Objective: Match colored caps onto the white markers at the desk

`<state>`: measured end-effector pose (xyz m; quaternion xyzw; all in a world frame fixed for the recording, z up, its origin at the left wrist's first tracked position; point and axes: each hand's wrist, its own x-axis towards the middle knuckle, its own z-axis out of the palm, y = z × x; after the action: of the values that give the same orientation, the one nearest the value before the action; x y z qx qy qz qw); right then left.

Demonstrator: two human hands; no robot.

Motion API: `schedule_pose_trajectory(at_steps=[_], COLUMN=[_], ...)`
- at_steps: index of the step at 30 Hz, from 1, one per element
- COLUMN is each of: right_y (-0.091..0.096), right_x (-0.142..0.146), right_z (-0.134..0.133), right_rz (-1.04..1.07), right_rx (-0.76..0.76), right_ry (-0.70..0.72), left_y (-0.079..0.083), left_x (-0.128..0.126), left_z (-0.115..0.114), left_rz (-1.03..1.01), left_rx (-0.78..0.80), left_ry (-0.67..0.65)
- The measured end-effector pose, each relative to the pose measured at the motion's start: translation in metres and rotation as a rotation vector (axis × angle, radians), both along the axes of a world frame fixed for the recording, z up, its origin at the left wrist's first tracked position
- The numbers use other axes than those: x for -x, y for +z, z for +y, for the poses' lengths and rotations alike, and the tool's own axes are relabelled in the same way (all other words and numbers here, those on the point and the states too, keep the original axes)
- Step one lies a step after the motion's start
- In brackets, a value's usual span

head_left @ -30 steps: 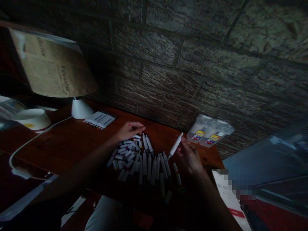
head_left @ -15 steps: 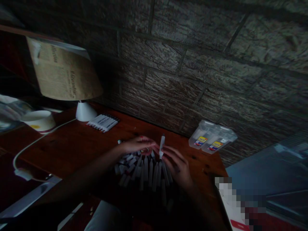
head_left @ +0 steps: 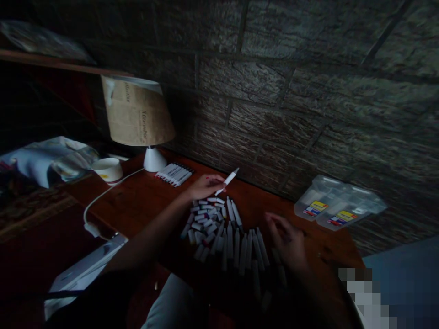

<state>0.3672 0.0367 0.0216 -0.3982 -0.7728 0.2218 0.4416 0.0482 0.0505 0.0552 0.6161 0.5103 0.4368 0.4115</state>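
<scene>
My left hand (head_left: pixel 207 186) is closed on a white marker (head_left: pixel 228 180), which tilts up to the right above the table. To the right, my right hand (head_left: pixel 286 240) hovers by the marker bodies with its fingers loosely curved and apart. I see nothing in it, though its palm is dark. Below my hands, long white marker bodies (head_left: pixel 236 246) lie in a loose row. Beside them on the left is a pile of short white marker caps (head_left: pixel 206 219), some with coloured ends.
At the back stand a lamp (head_left: pixel 139 112), a row of markers (head_left: pixel 174 174) and a white bowl (head_left: pixel 108 170) on the wooden table (head_left: pixel 126 205). A white cord (head_left: pixel 113 185) crosses the left side. Two clear plastic boxes (head_left: pixel 338 201) stand at right by the stone wall.
My hands have come apart. My left hand now has the marker, which was between both hands, while my right hand has let go and moved right. The view has shifted left.
</scene>
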Motion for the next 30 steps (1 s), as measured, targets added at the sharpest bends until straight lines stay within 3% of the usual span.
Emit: schedule_pose_trajectory(at_steps=[3, 5, 9, 17, 30], right_y=[-0.018, -0.026, -0.029, -0.032, -0.031], right_x=[-0.010, -0.013, -0.016, -0.018, -0.020], right_z=[0.014, 0.022, 0.030, 0.033, 0.033], right_rz=[0.022, 0.052, 0.082, 0.107, 0.077], right_rx=[0.155, 0.210, 0.289, 0.349, 0.352], right_ry=[-0.119, -0.159, -0.171, -0.181, -0.158], left_y=[-0.002, -0.003, -0.003, 0.004, -0.004], left_x=[0.039, 0.056, 0.067, 0.061, 0.070], left_z=[0.004, 0.004, -0.001, -0.005, -0.002], left_rz=[0.404, 0.711, 1.007, 1.103, 1.109], left_rx=[-0.083, -0.021, 0.182, 0.437, 0.370], left_ry=[0.306, 0.474, 0.608, 0.735, 0.741])
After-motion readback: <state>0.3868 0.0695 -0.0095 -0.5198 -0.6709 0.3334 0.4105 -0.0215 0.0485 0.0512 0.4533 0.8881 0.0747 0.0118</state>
